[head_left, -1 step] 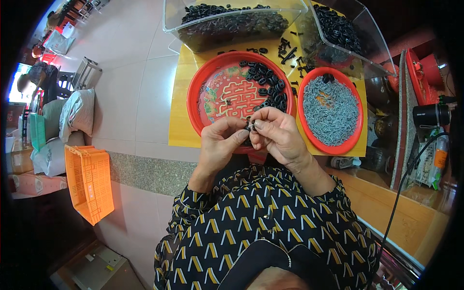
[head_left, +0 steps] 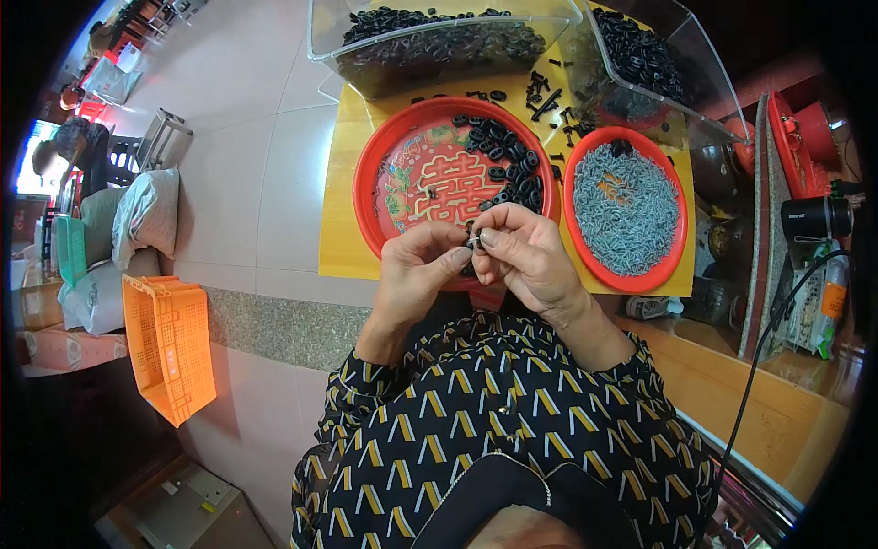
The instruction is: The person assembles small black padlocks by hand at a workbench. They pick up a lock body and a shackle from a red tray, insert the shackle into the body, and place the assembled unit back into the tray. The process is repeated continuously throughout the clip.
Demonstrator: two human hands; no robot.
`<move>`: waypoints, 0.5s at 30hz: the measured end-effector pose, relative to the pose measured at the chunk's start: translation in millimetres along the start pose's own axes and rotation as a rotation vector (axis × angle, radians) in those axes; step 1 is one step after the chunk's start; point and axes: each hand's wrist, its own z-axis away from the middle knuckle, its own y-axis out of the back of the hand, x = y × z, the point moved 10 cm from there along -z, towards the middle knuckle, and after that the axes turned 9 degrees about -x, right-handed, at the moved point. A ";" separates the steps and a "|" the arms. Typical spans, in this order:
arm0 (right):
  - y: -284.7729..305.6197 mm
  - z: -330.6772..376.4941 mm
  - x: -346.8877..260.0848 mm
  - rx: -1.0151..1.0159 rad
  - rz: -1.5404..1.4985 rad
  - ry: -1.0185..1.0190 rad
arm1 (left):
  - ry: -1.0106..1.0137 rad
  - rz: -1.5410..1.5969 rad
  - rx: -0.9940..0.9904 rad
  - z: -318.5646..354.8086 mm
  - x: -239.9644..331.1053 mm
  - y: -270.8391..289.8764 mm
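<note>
Both hands meet over the near rim of a round red tray [head_left: 363, 188]. My left hand [head_left: 416, 265] pinches a small black plastic piece [head_left: 470, 244] between thumb and fingertips. Against it, the closed thumb and forefinger of my right hand [head_left: 530, 256] hold a tiny silvery bit that looks like a screw; the fingertips hide most of it. Black oval two-holed plastic pieces [head_left: 512, 156] lie along the tray's right side. On the right, a smaller red tray [head_left: 681, 240] carries a heap of silvery screws [head_left: 626, 215].
Two clear plastic bins [head_left: 448, 41] [head_left: 640, 59] full of black pieces stand at the table's far side. Loose black parts [head_left: 546, 102] lie between bins and trays on the yellow table [head_left: 343, 220]. An orange crate [head_left: 169, 348] stands on the floor at left. A black cable [head_left: 764, 339] runs down at right.
The fingertips have shifted very slightly around the small part. Everything else stays as it was.
</note>
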 end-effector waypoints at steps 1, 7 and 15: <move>-0.5 0.5 -1.2 0.001 0.019 -0.002 | 0.090 0.099 -0.018 0.4 -7.2 -3.0; -6.4 0.7 -0.9 -0.045 0.072 -0.032 | 0.161 0.274 -0.163 -2.4 -22.1 -3.4; 14.3 4.3 -9.9 0.052 0.126 0.016 | 0.027 0.365 -0.086 -0.2 -10.6 -0.1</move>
